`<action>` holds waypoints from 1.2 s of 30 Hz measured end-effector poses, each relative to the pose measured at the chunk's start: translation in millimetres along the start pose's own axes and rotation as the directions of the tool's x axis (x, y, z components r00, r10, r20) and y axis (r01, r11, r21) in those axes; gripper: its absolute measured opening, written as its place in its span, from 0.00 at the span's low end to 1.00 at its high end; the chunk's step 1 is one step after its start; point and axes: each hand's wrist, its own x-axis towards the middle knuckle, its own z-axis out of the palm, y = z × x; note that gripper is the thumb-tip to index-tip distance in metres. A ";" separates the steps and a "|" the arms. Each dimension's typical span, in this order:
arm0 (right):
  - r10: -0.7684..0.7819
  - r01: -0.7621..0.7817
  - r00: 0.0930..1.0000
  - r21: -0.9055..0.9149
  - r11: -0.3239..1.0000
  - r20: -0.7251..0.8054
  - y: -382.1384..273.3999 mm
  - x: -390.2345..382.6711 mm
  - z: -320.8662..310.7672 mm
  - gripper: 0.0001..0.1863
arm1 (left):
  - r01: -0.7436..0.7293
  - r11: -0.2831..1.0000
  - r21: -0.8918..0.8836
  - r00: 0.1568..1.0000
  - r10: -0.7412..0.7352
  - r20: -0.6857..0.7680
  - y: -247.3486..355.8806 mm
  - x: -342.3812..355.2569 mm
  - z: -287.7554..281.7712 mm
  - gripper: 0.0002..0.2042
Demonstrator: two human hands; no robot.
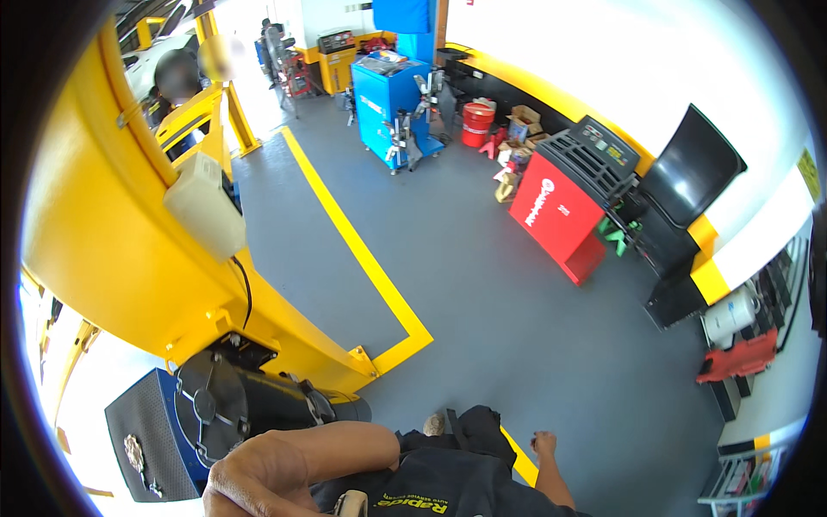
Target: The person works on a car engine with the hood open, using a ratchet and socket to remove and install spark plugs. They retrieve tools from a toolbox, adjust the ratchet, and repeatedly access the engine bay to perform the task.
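My right hand [543,443] hangs beside my right leg at the lower middle, over the grey floor [482,345]. Its fingers are curled in, and nothing shows in them. On the left my bare arm [301,457] is bent sharply at the elbow, with a wristband or watch [351,503] at the lower edge. My left hand itself lies outside the picture. Nearest to that arm are a black cylindrical machine [211,405] with a round ribbed end and a blue cabinet [151,439] with a dark textured top, on which a crumpled rag [133,452] lies.
A yellow lift post [103,198] with a beige box [205,207] rises at left. Yellow floor line [345,233] runs beside it. Ahead stand a blue machine [379,112], red drum [477,125] and red wheel balancer [556,207] with black hood [693,168]. People work far left.
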 end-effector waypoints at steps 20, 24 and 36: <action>-0.195 0.473 0.877 -0.719 0.509 0.438 -403.1 421.9 152.8 0.12 | 0.035 0.861 0.507 0.998 -0.059 0.031 -373.7 46.2 66.4 0.09; -0.248 0.393 0.903 -0.437 0.809 0.352 -600.8 451.5 215.6 0.11 | 0.093 0.813 0.575 0.993 -0.121 0.011 -415.7 34.4 40.1 0.08; -0.116 0.595 0.722 -0.527 0.607 0.682 -770.0 405.7 443.6 0.15 | 0.259 0.675 0.691 0.963 -0.237 -0.130 -510.6 -1.5 -142.1 0.11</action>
